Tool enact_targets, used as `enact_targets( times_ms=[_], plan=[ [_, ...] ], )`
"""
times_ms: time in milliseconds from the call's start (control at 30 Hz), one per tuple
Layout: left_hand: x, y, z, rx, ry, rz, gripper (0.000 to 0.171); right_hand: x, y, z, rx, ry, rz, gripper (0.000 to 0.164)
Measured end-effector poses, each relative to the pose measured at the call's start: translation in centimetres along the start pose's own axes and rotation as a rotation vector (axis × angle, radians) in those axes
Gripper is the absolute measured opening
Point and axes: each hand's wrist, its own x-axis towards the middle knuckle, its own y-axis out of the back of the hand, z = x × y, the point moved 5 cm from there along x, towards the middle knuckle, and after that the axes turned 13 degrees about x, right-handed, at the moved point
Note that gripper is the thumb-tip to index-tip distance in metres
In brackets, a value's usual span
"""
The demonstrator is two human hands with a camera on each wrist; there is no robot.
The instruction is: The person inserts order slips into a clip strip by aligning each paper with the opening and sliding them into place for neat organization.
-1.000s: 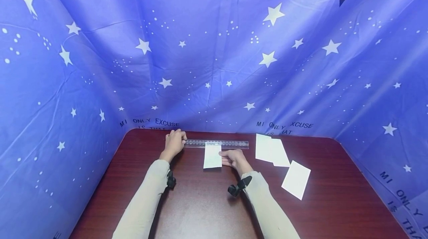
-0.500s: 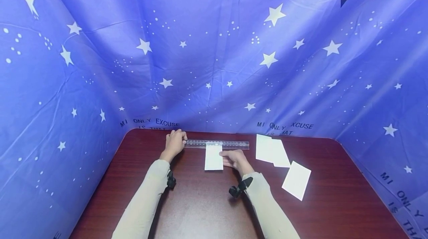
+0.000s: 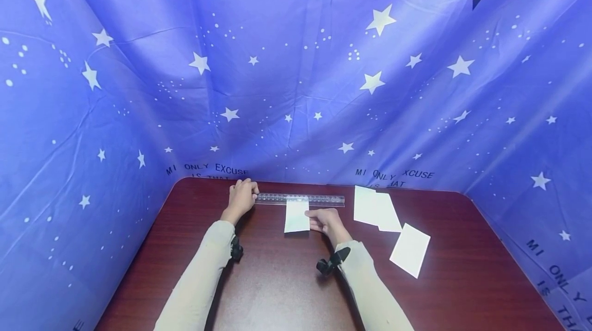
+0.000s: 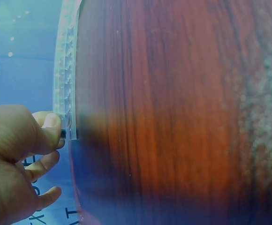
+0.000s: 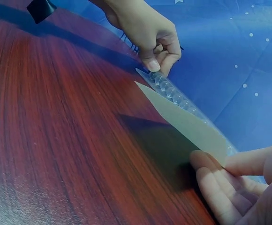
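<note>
A clear plastic strip (image 3: 326,200), marked by a row of round bumps, lies along the far part of the table. My left hand (image 3: 241,198) pinches its left end; thumb and index finger meet there in the left wrist view, where the strip (image 4: 68,70) runs away upward. With thumb and fingers my right hand (image 3: 326,220) pinches a small white card (image 3: 296,217) by its right edge. In the right wrist view the card (image 5: 185,122) is tilted above the table, casting a shadow, its far edge beside the strip. Whether the two touch I cannot tell.
Two overlapping white cards (image 3: 375,209) lie right of the strip, and a single white card (image 3: 410,250) lies nearer. The dark red wooden table (image 3: 277,279) is bounded by a blue star-printed curtain (image 3: 296,74) at the back and sides.
The white card has shifted slightly to the right along the strip, and its near edge has tilted down, then up. My left hand and the strip look unmoved.
</note>
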Motion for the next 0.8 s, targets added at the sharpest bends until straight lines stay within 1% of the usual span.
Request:
enact_targets(
  times_ms=[133,300,567,700,800],
  plan=[
    [0.09,-0.03,-0.07,0.002,0.004,-0.003,0.014,-0.15,0.03,0.0,0.019,0.01,0.01,0.011],
    [0.15,0.06,-0.05,0.007,0.0,0.005,0.014,0.0,0.09,0.04,0.023,0.007,0.008,0.009],
    [0.09,0.1,-0.05,0.003,0.002,-0.001,0.014,0.53,0.57,-0.22,-0.043,-0.055,-0.046,0.007],
    [0.08,0.06,-0.03,-0.001,0.006,-0.005,0.014,0.74,0.75,-0.28,-0.049,-0.082,-0.037,0.004],
    [0.05,0.07,-0.04,-0.002,0.004,-0.002,0.015,0.79,0.81,-0.31,-0.054,-0.085,-0.031,0.004]
  ],
)
